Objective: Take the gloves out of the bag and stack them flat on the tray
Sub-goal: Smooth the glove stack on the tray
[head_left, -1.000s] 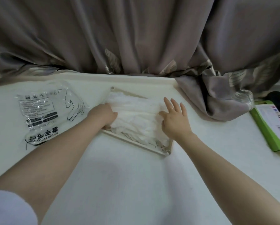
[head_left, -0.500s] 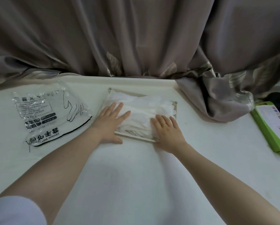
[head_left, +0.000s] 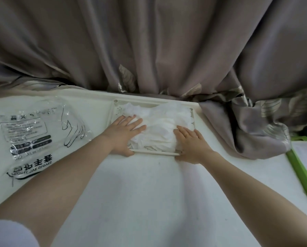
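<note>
Both hands have settled further onto the pile than half a second ago: the left hand (head_left: pixel 127 130) now lies flatter and deeper over the near-left part of the gloves (head_left: pixel 159 127), and the right hand (head_left: pixel 190 141) has slid to the near-right corner, with its heel off the tray edge on the table. A second ago the tray (head_left: pixel 156 153) sat skewed; now it lies square to the table edge.

Left hand: fingers straight and spread, palm down, pressing the pile. Right hand: fingers straight and close together, resting on the gloves' near-right edge; ring visible on one finger. Neither pinches anything.

Gloves: a white, crumpled heap inside the shallow cream tray, at the far middle of the table (head_left: pixel 149 202). Heap looks puffy, not fully flat; some edges overhang near the right rim.

Bag (head_left: pixel 33 138): clear printed plastic, lying flat well to the left of the tray, apart from both hands. Appears empty, though the crinkled film makes that hard to confirm.

Judgement: unloading looks done; the step in hand is flattening and squaring the stack. Task is probably near its end.

Surroundings: grey curtain (head_left: pixel 167 50) hangs behind, a fold of it bunched on the table just right of the tray. Green-edged board (head_left: pixel 302 172) lies at far right. Nothing blocks the hands; the curtain fold crowds the tray's right side.
</note>
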